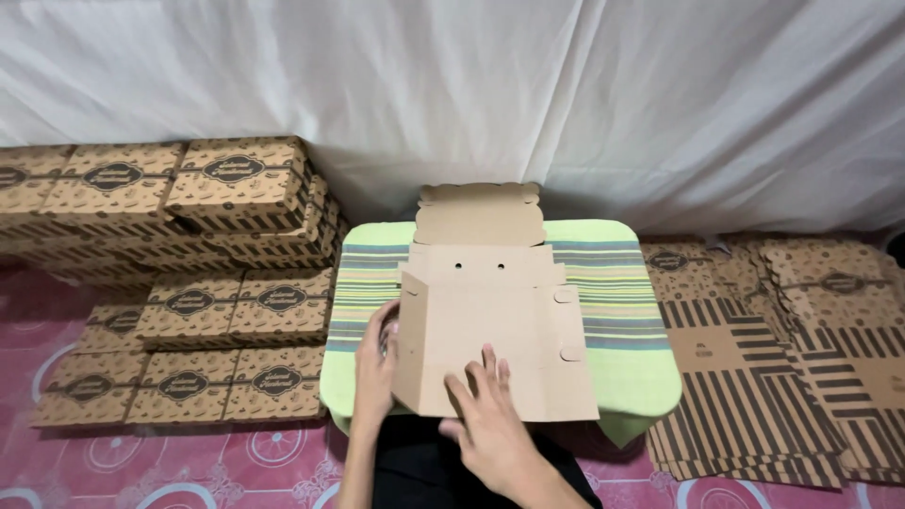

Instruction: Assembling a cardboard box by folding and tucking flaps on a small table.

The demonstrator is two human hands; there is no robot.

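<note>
A brown cardboard box blank (490,320) lies partly folded on a small table with a green striped cloth (613,292). Its lid flap with a scalloped edge points toward the white curtain. My left hand (375,363) holds the left side flap, which stands raised. My right hand (485,419) rests flat with fingers spread on the near part of the box's base panel, pressing it down.
Stacks of assembled printed brown boxes (217,283) fill the floor at the left. A pile of flat, striped box blanks (764,368) lies at the right. A pink patterned mat (189,462) covers the floor. A white curtain (471,94) hangs behind.
</note>
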